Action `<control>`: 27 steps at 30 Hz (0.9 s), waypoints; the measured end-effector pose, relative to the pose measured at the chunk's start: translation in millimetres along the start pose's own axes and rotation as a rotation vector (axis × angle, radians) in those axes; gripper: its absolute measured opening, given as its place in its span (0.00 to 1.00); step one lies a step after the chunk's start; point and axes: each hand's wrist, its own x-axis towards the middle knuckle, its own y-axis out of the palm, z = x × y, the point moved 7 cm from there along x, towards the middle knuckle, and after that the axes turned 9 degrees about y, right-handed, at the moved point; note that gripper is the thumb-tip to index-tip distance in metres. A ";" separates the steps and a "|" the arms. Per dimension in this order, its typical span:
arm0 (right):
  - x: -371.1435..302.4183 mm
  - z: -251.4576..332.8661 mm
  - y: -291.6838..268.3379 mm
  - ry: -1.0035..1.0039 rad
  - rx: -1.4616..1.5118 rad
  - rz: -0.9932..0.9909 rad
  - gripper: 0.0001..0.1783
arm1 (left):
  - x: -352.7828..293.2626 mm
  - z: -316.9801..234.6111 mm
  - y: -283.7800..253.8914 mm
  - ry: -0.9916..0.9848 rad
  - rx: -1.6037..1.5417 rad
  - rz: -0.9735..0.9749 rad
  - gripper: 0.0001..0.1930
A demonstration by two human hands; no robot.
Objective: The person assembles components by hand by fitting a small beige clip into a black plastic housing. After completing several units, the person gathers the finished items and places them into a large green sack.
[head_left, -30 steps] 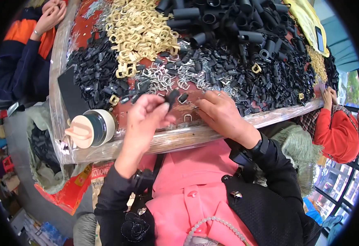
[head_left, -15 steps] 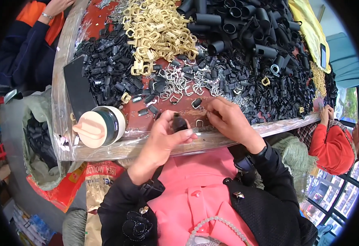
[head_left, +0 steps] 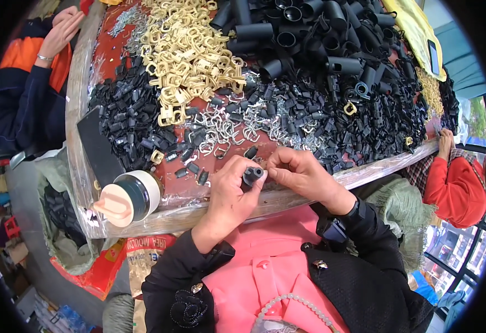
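Note:
Over the table's near edge, my left hand (head_left: pixel 226 191) is closed round a small black cylindrical plastic part (head_left: pixel 251 176), its round hollow end turned up. My right hand (head_left: pixel 307 175) meets it from the right, thumb and forefinger pinched at the part's side. Whatever lies in that pinch is too small to make out. Just beyond my fingers are loose bent metal wire clips (head_left: pixel 215 130) and small black plastic pieces (head_left: pixel 181 172). A lone black piece (head_left: pixel 251 152) rests right behind my left fingertips.
A cup with a pale lid (head_left: pixel 115 205) stands at the near left corner, beside a black flat panel (head_left: pixel 98 143). Farther off lie piles of cream plastic buckles (head_left: pixel 193 55) and black tubes (head_left: pixel 254 31). Other people sit left and right; one wears a red sleeve (head_left: pixel 455 191).
My hands have come together; the black part is raised and turned with its hollow end up. My right fingers have moved left to it. The view has shifted slightly.

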 end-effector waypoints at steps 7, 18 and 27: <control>-1.8 24.1 -6.9 -0.277 -0.434 -0.223 0.05 | -10.3 42.5 11.0 -0.557 -0.446 -0.026 0.06; 1.4 -2.1 -1.9 0.052 0.136 -0.009 0.06 | -0.4 17.2 7.2 -0.087 -0.211 -0.010 0.03; -12.2 37.2 8.7 -0.442 -0.590 -0.271 0.04 | -14.9 40.1 14.4 -0.469 -0.514 0.048 0.07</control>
